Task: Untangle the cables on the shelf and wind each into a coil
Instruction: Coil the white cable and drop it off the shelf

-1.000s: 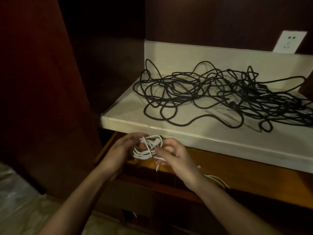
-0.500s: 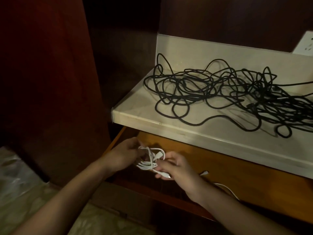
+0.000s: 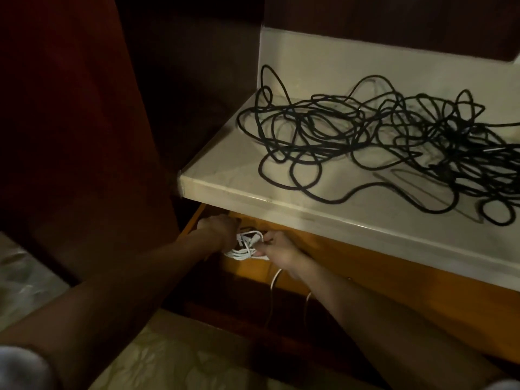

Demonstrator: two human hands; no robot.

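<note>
A small white cable coil (image 3: 247,247) lies between both my hands, low over the left end of the orange wooden shelf (image 3: 365,266). My left hand (image 3: 219,230) grips the coil's left side. My right hand (image 3: 277,247) pinches its right side, fingers curled on the strands. Loose white strands (image 3: 272,294) hang down from the coil below the shelf edge. A large tangle of black cable (image 3: 394,142) sprawls across the white upper shelf (image 3: 225,178), apart from both hands.
A dark red wooden panel (image 3: 70,108) stands at the left. The white shelf's front lip (image 3: 309,209) overhangs the hands. A pale patterned floor (image 3: 168,361) lies below. The upper right corner shows the edge of a wall socket (image 3: 516,59).
Both hands have carried the white coil lower and further in, under the white shelf's left end. The view has swung left and down.
</note>
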